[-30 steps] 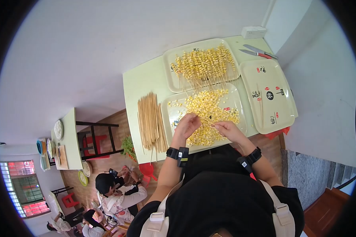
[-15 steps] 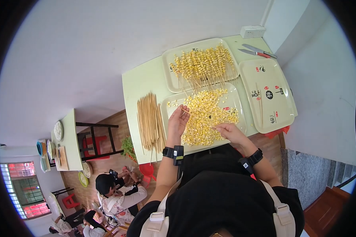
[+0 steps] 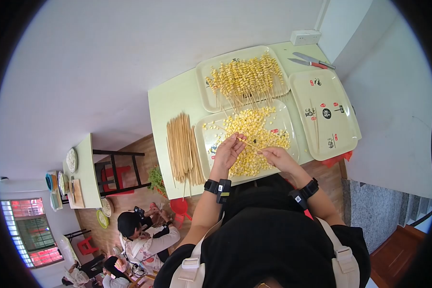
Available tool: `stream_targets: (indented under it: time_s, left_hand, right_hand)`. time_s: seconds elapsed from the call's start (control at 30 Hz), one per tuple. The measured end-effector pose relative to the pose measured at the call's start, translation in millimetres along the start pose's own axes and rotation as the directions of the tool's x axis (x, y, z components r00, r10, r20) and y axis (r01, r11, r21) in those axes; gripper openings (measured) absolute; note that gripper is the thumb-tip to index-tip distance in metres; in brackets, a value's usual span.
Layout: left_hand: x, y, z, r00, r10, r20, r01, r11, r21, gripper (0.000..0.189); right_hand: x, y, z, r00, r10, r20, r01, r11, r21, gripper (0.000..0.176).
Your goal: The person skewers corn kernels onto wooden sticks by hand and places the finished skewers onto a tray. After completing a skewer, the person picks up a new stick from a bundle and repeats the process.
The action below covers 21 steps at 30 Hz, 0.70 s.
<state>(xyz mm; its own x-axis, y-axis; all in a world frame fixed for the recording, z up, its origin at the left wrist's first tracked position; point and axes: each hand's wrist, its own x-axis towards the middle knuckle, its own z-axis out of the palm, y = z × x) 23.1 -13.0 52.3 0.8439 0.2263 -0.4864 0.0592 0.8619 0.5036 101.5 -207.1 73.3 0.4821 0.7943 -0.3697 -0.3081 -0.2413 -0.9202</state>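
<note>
Skewer (image 3: pixel 248 144) between left hand (image 3: pixel 227 153) and right hand (image 3: pixel 277 159) (above corn tray (image 3: pixel 205 144)).

Both hands meet above the near tray (image 3: pixel 207 144), which lies heaped with loose corn (image 3: pixel 254 128). The left hand (image 3: pixel 229 151) pinches one end of a thin stick (image 3: pixel 248 144). The right hand (image 3: pixel 276 158) has its fingertips pressed together at the stick's other end; what they grip is too small to tell. Each wrist wears a dark band. Just left of this tray a pile of bare sticks (image 3: pixel 181 148) lies on the pale desk (image 3: pixel 170 98). The far tray (image 3: pixel 202 72) carries corn skewers (image 3: pixel 247 79). The right tray (image 3: pixel 329 137) holds a single stick. Two knives (image 3: pixel 312 61) lie beyond it. Other people sit at lower left.
</note>
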Motion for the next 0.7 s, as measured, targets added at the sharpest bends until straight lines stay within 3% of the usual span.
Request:
stream_targets:
  time_s: [0.17, 0.27, 0.33, 0.43, 0.57, 0.63, 0.67, 0.7]
  left_hand:
    - [-0.3, -4.0, -1.9, 1.000, -0.016, 0.021, 0.015, 0.999, 0.048, 0.022]
    - [3.0, -9.4, -5.3, 0.999, -0.037, 0.021, 0.036, 0.998, 0.060, 0.022]
    - [7.5, -14.2, -6.4, 0.991, -0.089, -0.095, 0.099, 0.990, 0.104, 0.019]
    - [5.7, -16.5, 3.5, 0.983, -0.157, -0.091, 0.175, 0.954, 0.242, 0.026]
    - [16.1, -15.6, 3.7, 0.977, -0.183, -0.109, 0.210, 0.907, 0.366, 0.025]
    - [28.2, -20.8, -7.6, 0.958, 0.215, -0.191, -0.014, 0.697, 0.717, 0.022]
    - [39.9, -28.6, -23.1, 0.931, 0.351, -0.096, -0.152, 0.614, 0.775, 0.019]
    - [41.2, -28.6, -22.8, 0.934, 0.345, -0.094, -0.149, 0.615, 0.774, 0.019]
  right_hand:
    - [-2.2, -1.0, -0.8, 1.000, 0.018, 0.008, -0.018, 1.000, -0.004, 0.025]
    - [-7.9, -5.3, -2.2, 0.994, 0.113, -0.004, -0.113, 0.992, 0.058, 0.024]
    - [-11.1, -13.6, 1.8, 0.983, 0.025, -0.181, 0.045, 0.927, 0.373, 0.025]
    - [-13.6, -14.1, -6.2, 0.968, -0.003, -0.252, 0.143, 0.831, 0.538, 0.026]
    - [-17.5, 4.4, -36.2, 0.901, 0.078, -0.427, 0.148, 0.870, 0.470, 0.031]
    - [-26.9, 9.7, -52.1, 0.803, 0.125, -0.583, 0.279, 0.786, 0.552, 0.035]
    - [-33.4, 11.8, -59.1, 0.777, 0.150, -0.611, 0.307, 0.756, 0.577, 0.036]
    - [-40.2, 14.5, -65.3, 0.773, 0.153, -0.616, 0.309, 0.757, 0.576, 0.036]
